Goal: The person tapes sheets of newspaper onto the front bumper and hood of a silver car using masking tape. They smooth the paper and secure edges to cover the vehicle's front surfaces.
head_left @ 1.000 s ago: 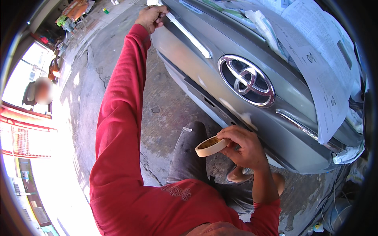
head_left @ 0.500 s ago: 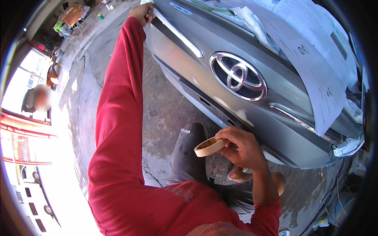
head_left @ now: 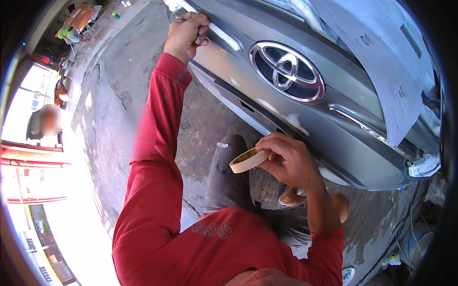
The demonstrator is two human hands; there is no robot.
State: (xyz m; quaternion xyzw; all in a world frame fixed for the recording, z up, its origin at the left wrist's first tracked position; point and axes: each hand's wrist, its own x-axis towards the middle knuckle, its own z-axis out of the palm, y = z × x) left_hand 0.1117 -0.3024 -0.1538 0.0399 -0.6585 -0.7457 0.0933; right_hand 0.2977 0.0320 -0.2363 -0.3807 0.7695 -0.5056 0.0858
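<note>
My left hand is closed, its fingertips curled against the upper left part of a grey car's rear panel. It is at a strip of white masking tape that covers a narrow trim piece; what the fingers pinch, if anything, is hidden. Above my bent knee, my right hand grips a cream roll of masking tape by its rim. An oval chrome emblem sits mid-panel. To its right runs an uncovered chrome trim strip.
Paper sheets mask the car's upper right, and crumpled white masking hangs at its right corner. Pale patches mark the panel. Cables lie at the lower right. Another person is far off at the upper left, near a table.
My left hand has come down and right along the taped trim, from its outer end toward the emblem, with the elbow bending more. The right hand still grips the tape roll.
</note>
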